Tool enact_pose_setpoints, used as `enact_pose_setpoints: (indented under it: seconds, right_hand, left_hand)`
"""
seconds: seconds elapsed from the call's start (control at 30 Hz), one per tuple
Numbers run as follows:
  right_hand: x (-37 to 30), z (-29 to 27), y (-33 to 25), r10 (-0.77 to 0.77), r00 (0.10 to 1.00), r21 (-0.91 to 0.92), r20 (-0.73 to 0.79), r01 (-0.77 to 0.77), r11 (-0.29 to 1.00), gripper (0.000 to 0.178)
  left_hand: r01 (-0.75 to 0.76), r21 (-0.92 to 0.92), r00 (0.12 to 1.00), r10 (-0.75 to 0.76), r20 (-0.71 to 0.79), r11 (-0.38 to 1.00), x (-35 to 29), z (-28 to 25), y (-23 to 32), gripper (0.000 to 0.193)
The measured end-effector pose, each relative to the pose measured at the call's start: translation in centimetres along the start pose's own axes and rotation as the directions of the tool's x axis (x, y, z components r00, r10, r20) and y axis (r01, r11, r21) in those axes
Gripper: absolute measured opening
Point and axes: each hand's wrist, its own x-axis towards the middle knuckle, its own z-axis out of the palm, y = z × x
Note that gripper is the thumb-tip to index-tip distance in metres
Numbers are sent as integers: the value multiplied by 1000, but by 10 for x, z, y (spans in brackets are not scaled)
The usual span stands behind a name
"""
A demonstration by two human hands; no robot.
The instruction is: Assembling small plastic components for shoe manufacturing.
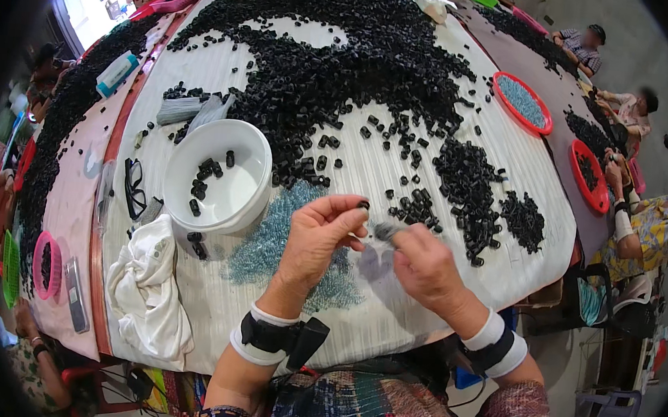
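Observation:
My left hand (318, 235) is raised over the near part of the table, thumb and fingers pinching a small black plastic piece (363, 204). Just to its right, my right hand (429, 269) is closed with bent fingers. A grey blurred thing (385, 231) shows at its fingertips, too smeared to name. Beneath and left of the left hand spreads a heap of small blue-green clear pieces (281, 232). A white bowl (254, 202) stands left of it with several black pieces inside. Loose black pieces (414, 208) lie beyond my hands.
A huge pile of black pieces (346, 60) covers the far table. Eyeglasses (135, 188) and a white cloth (147, 292) lie left; grey bundles (181, 109) sit behind the bowl. Right stand a red-rimmed tray (546, 119) of blue pieces and a red basket (603, 200). Other people sit around.

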Motion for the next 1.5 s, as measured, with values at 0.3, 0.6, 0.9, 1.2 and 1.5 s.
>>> enact_pose_setpoints:
  seconds: [0.3, 0.6, 0.9, 1.2, 1.5]
  right_hand:
    - [37, -18, -12, 436, 898, 734, 49, -329, 594, 21]
    - [41, 1, -12, 401, 916, 751, -13, -256, 609, 18]
    - [37, 5, -10, 269, 955, 565, -126, -154, 811, 19]
    - [36, -2, -13, 75, 969, 328, -235, 6, 945, 22]
    - [38, -1, 34, 295, 953, 274, -67, -267, 924, 7]
  left_hand:
    - [-8, 114, 996, -2, 94, 993, -4, 5, 4, 19]
    - [-31, 78, 995, 24, 96, 996, -4, 4, 4, 19]
    - [-79, 130, 995, 69, 76, 988, -3, 4, 3, 17]
    - [-79, 138, 995, 70, 67, 987, -4, 5, 3, 16]
    - [-87, -15, 995, 87, -46, 996, 2, -1, 4, 16]
